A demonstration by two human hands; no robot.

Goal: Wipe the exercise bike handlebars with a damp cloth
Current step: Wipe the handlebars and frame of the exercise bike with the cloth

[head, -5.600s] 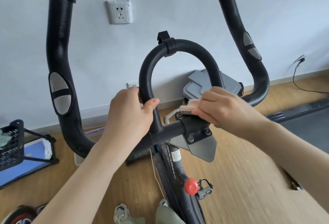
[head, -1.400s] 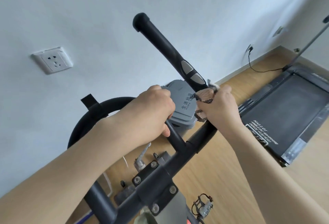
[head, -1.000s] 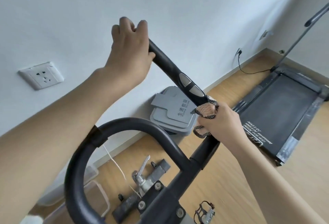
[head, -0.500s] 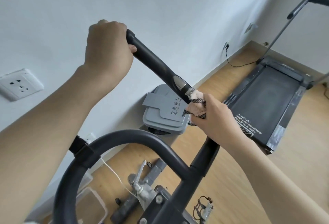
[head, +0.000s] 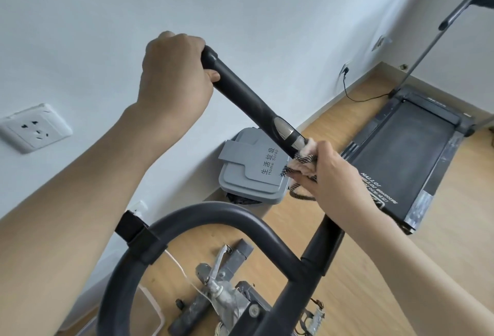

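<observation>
Furthest left, wall socket: white, on the pale wall, no part in the work.
left hand: fingers curled round the top end of the handlebar horn, thumb underneath; it seems to steady the bar.
handlebar horn: one long black bar. Its long axis runs from the end cap at upper left down to the right, where it joins the centre loop.
sensor plate: a metal plate set into the horn, just above the cloth.
grey bin: on the floor behind the horn, against the wall.
cloth: pinkish with a checked edge, wrapped round the horn just below the sensor plate; a loose end hangs down.
right hand: fingers closed round the cloth and the bar inside it.
deciding relation: the uncovered length of the horn lies between the two hands, up and to the left of the cloth. The right hand is the nearer one, so the stroke should probably follow the axis toward the left hand.
possible trouble: the left hand covers the tip; it may need to let go before the cloth can reach there.
treadmill: flat on the wooden floor at far right, well apart.
</observation>
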